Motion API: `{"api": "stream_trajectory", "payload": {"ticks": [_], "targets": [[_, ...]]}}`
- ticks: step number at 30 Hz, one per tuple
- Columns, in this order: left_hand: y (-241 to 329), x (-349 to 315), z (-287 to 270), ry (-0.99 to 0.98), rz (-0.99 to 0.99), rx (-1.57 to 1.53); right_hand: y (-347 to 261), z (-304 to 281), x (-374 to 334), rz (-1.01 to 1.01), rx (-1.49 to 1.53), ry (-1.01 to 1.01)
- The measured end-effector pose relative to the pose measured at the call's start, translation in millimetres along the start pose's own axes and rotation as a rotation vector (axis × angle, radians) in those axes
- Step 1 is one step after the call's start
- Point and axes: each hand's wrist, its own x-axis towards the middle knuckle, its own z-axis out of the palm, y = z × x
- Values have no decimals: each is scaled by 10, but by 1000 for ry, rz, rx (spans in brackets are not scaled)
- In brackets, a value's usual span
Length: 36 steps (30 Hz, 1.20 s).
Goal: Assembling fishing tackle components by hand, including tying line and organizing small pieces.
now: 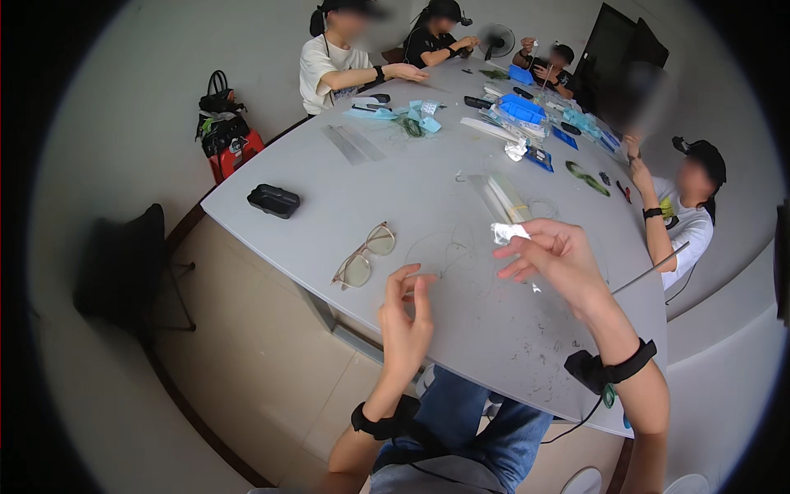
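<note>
Room: pale walls [144,95] and light floor tiles [255,354]; several co-workers [333,62] are around one big grey counter [321,206].
Eyeglasses: this pair [359,267] lies near the counter's edge; all places below are told from it.
Foil piece: the small, crumpled, silvery foil [511,234] is to the right of the eyeglasses, and it seems lifted above the counter.
Right hand: this hand [558,262] grasps the foil between thumb and first finger; its other fingers are loosely bent.
Left hand: this hand [406,321] is just beside the eyeglasses, on the near side; its fingers are half curled and released, with nothing visible in them.
Clear packet: the long transparent packet [502,196] lies to the right of the eyeglasses and farther away.
Black case: this small box [273,201] rests to the left of the eyeglasses and farther away.
Good handling: I think a light pinch suits the foil, because it probably creases easily; the free left fingers could support its other edge, so it does not tear.
</note>
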Motion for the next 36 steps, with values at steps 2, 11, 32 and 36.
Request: {"api": "stream_trajectory", "payload": {"ticks": [2, 11, 32, 36], "targets": [[-108, -83, -25, -6, 105, 146, -182, -66, 551, -120, -125, 29], [-128, -116, 0, 22, 363, 527, -289, 846, 2940, -627, -1155, 409], [-237, -115, 63, 26, 454, 712, -421, 327, 500, -938, -976, -428], [-236, -154, 125, 19, 514, 725, -215, -1, -544, -844, -1000, -473]]}}
